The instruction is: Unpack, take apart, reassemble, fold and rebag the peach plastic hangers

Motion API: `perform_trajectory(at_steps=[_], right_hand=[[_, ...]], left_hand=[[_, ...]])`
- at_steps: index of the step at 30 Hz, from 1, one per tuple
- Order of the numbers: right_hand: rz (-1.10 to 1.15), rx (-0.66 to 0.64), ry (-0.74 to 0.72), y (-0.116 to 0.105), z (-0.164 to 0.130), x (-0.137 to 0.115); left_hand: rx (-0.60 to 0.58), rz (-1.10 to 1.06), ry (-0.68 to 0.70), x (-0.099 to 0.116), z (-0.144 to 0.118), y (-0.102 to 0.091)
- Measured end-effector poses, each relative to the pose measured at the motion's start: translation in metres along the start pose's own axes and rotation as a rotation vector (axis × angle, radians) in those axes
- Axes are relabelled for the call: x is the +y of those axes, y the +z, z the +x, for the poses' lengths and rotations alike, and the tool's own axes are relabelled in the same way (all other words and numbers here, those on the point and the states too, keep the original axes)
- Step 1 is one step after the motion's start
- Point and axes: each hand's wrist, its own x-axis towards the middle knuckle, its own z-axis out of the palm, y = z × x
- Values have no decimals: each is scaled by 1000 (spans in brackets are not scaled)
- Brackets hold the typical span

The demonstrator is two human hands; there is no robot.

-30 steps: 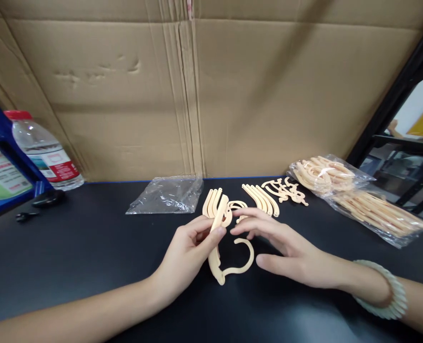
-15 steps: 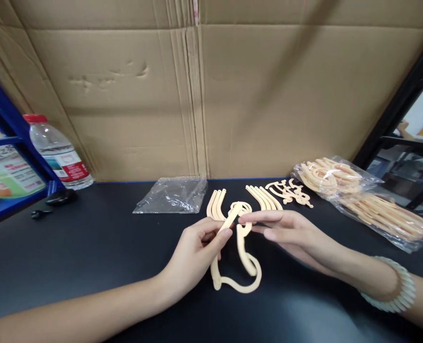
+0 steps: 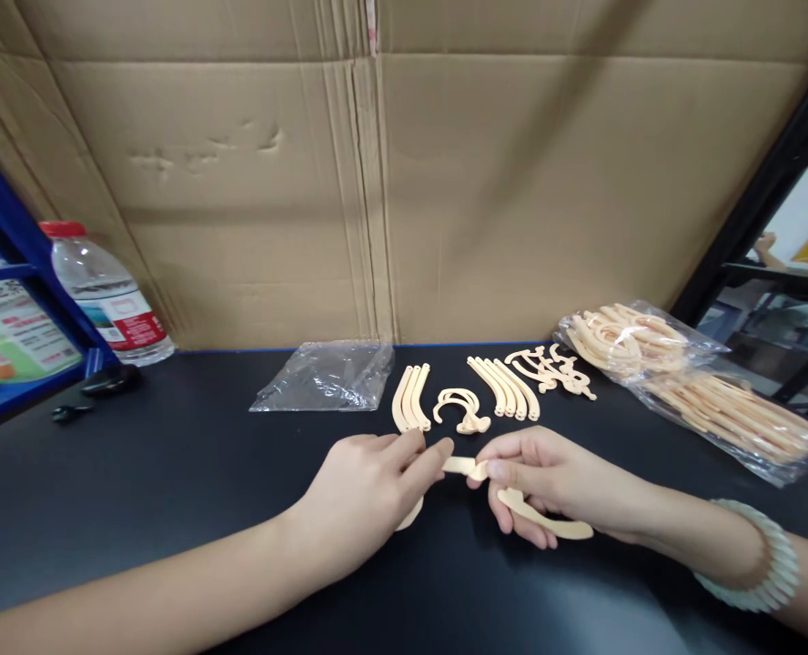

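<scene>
Between my hands is a partly hidden beige plastic clothes hanger (image 3: pixel 459 465) made of jointed pieces. My left hand (image 3: pixel 369 491) is closed around its left part, and a pale rounded end shows below the palm. My right hand (image 3: pixel 547 482) pinches it near a joint with thumb and forefinger. A curved hanger arm (image 3: pixel 554 525) sticks out under the right fingers, pointing right. Just beyond lie several loose hanger hooks (image 3: pixel 473 424). Curved hanger arms stand in a left row (image 3: pixel 414 400) and a right row (image 3: pixel 506 391).
Small beige parts (image 3: pixel 554 373) lie behind the right row. Two clear bags of beige pieces (image 3: pixel 732 409) are at the right. A flat plastic bag (image 3: pixel 326 377), a water bottle (image 3: pixel 117 300) and a small black object (image 3: pixel 109 380) are left. Cardboard (image 3: pixel 240 182) walls the back.
My right hand has closed on the hanger. The hanger has been turned and brought nearer me, its curved arm now pointing right. The loose hooks behind are uncovered.
</scene>
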Motion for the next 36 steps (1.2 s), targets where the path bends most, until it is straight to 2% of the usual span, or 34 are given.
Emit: perform_trajectory(at_steps=[3,6,9,14,17,21,23,26,30,33,36], right_hand=[[44,-58,72,3,-2,-1],[54,-113,129,4,-3,-1],[11,-100,110,7,-3,0],[-254,40,29,16,-8,0],[-537,118,-110,21,-13,1],[-1152,161,-551,25,-21,3],[-1312,191,-717,24,-21,3],[-1251,313,-822,13,-16,0],[-1096,544,-904,-13,-10,-16],[-1057,780,-877,-41,-11,-30],[-1057,981,-844,-80,-10,-36]], left_hand=[[-73,125,139,2,0,-3],[-126,151,179,6,1,-6],[-107,158,216,9,2,-8],[-54,199,275,9,-1,-4],[-48,181,258,8,-3,-3],[-147,-7,136,6,-1,-6],[-160,-152,33,6,0,-6],[-136,-427,-197,4,2,-3],[-85,-777,-490,1,6,0],[-83,-1034,-665,0,9,0],[-54,-1188,-731,-1,10,1]])
